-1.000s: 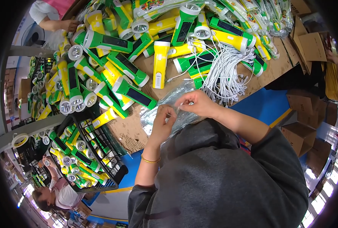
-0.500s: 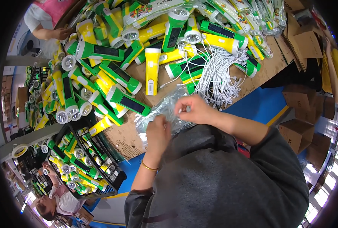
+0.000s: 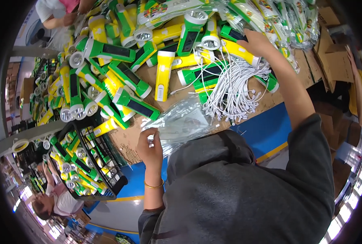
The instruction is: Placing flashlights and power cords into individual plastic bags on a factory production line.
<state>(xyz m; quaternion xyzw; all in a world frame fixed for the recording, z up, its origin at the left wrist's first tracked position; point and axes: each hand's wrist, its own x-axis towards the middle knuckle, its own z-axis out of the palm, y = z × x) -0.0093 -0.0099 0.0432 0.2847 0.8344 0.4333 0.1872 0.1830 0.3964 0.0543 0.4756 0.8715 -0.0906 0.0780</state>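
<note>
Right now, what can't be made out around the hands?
Head view: what, if anything, the bare right hand grips, hidden by its back.
Head view: far end of the white-rimmed green flashlight, covered by thin white cables.
Head view: whether the bare left hand pinches the clear plastic bag, hidden by that hand.

Left hand [image 3: 150, 149] at edge of clear plastic bags [image 3: 185, 124]; right hand [image 3: 259, 44] over green-and-yellow flashlights [image 3: 241, 53], beyond white cables [image 3: 234, 89]; more flashlights heaped across tabletop [image 3: 126, 142], others in black crate [image 3: 120, 185]

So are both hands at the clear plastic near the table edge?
No, only the left hand is at that plastic; the right hand is by flashlights.
</note>
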